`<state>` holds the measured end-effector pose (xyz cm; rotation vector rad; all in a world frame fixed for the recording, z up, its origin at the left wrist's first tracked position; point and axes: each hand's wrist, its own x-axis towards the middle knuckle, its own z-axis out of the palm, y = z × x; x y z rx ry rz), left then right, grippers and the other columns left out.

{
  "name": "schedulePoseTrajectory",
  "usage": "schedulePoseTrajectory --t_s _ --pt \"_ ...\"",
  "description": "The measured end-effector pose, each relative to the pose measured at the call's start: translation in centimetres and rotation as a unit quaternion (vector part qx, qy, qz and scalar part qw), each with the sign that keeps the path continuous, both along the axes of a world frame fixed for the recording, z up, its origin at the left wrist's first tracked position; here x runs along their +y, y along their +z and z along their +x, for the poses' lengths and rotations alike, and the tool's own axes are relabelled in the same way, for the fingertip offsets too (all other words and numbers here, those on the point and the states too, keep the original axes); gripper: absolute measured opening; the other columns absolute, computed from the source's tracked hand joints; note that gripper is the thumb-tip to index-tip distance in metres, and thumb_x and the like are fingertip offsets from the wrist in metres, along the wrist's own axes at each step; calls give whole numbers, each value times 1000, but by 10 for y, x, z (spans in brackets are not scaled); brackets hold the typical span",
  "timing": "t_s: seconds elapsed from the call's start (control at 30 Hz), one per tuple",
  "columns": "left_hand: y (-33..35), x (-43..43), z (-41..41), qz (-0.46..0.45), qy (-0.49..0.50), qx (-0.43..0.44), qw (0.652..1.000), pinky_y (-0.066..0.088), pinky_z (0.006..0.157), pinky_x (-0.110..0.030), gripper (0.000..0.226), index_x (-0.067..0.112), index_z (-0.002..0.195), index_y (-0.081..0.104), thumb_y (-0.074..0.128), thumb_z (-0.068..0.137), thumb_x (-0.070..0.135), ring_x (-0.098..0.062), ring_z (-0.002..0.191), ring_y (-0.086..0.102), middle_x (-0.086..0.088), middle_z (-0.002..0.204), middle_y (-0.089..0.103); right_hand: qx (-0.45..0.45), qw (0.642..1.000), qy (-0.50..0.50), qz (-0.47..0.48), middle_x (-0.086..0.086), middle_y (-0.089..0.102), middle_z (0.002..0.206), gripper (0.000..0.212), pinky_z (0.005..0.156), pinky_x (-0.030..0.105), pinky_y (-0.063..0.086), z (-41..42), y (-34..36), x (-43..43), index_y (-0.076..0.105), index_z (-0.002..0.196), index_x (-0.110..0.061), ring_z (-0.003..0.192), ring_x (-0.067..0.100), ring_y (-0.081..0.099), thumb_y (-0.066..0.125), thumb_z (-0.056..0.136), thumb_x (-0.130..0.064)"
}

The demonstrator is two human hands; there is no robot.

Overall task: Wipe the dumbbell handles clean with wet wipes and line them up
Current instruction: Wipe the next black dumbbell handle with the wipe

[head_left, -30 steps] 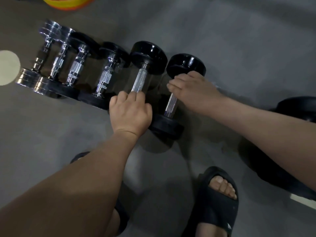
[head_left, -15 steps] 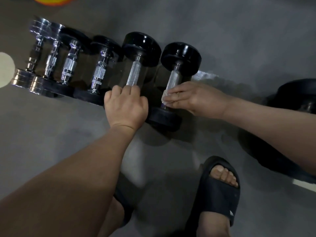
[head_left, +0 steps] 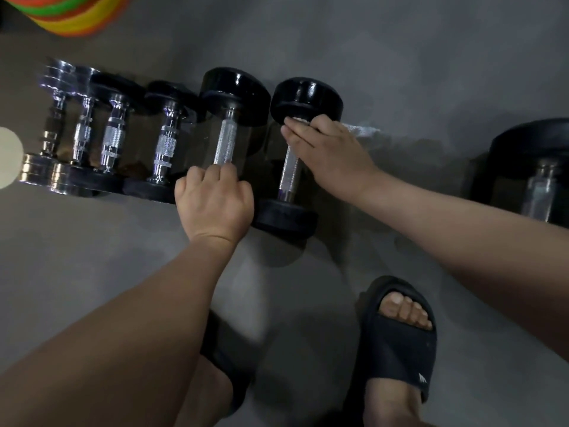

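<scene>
Wet wipe (head_left: 297, 120) pinched in the right hand (head_left: 326, 152), fingers and thumb closed round the handle (head_left: 291, 167) of the end dumbbell (head_left: 308, 97), hard up against its far head. Only a scrap of white visible under the fingertips. Left hand (head_left: 215, 201) curled over the near end of the neighbour dumbbell (head_left: 226, 143), just left of the end dumbbell. Looks like a steadying grip, near head hidden beneath the hand.

Handling, as judged: solid metal and rubber, heavy, stiff, no give. Round heads, so likely to roll sideways if nudged. Knurled handle grippy, probably slicker once wet. Best taken mid-handle with a full wrap, heads too fat to grasp. Wipe soft and thin, liable to snag on the knurling.

Left of the end dumbbell: neighbour close alongside, then four smaller dumbbells (head_left: 110, 140) packed side by side, chrome ones farthest. Little slack there for shifting. Right of the end dumbbell: bare floor (head_left: 400, 72), then a large dumbbell (head_left: 538, 167) well apart at the frame edge. Nearer than the end dumbbell: black sandals (head_left: 400, 343), toes exposed to any rolling head. Far left and beyond it: striped coloured thing (head_left: 70, 13), cut off, cannot tell what.
</scene>
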<state>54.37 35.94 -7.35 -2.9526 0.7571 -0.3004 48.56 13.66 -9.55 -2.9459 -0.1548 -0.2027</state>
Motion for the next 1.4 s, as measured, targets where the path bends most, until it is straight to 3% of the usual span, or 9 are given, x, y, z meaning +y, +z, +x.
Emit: schedulePoseTrajectory --t_s 0.17,0.27,0.43,0.67,0.73,0.87,1.07,1.27,1.4 --pt "1 0 -2 2 5 11 1000 34 70 -42 20 11 77 61 49 85 25 -34 76 51 -9 72 60 -40 962 -149 224 3 67 130 35 98 22 46 -14 1 10 66 129 -9 108 13 58 55 96 -6" --pt "1 -1 -2 -2 4 10 1000 34 70 -43 19 11 77 61 50 85 24 -34 76 51 -9 72 60 -14 808 -365 462 -4 73 84 20 75 16 48 -11 12 32 77 90 -15 76 -1 62 59 97 -16" --pt "2 -1 -2 -8 6 23 1000 36 71 -43 21 10 78 61 48 86 24 -35 77 52 -11 74 61 42 538 -493 683 -4 69 68 19 66 25 51 16 6 31 77 99 -12 60 8 59 59 94 -10" --pt "1 -1 -1 -9 3 14 1000 35 71 -42 19 10 77 60 49 86 23 -34 77 52 -10 72 60 266 692 -376 555 2 66 70 28 60 25 40 -20 14 47 69 78 -11 60 13 53 53 100 -19" --pt "1 0 -2 -8 3 16 1000 35 72 -42 20 9 77 60 49 86 23 -34 77 52 -10 73 61 278 689 -357 567 3 67 67 24 56 21 40 -21 19 42 71 79 -7 56 11 55 55 97 -11" --pt "3 -1 -1 -7 6 24 1000 36 71 -42 21 10 77 61 49 86 24 -34 77 52 -10 73 61 182 544 -438 692 3 57 62 27 65 29 47 6 20 30 62 73 -12 61 15 53 50 94 2" --pt "2 -1 -1 -6 3 25 1000 36 70 -42 21 10 77 61 49 86 24 -35 77 53 -10 73 62 194 762 -378 489 -1 63 83 25 68 30 46 -22 19 52 57 90 -14 75 15 58 72 88 -34" --pt "7 -3 -2 -10 13 71 997 38 74 -42 26 9 78 61 44 87 27 -35 81 54 -11 75 63 89 709 -464 524 -1 65 78 27 69 37 55 12 25 29 50 76 -22 72 17 65 69 90 -35" --pt "10 -1 -2 5 9 94 996 37 72 -42 24 9 77 59 46 85 27 -36 80 54 -12 76 64 145 751 -401 504 -9 50 66 36 58 26 37 -10 37 52 44 69 -22 61 7 48 76 85 -28"
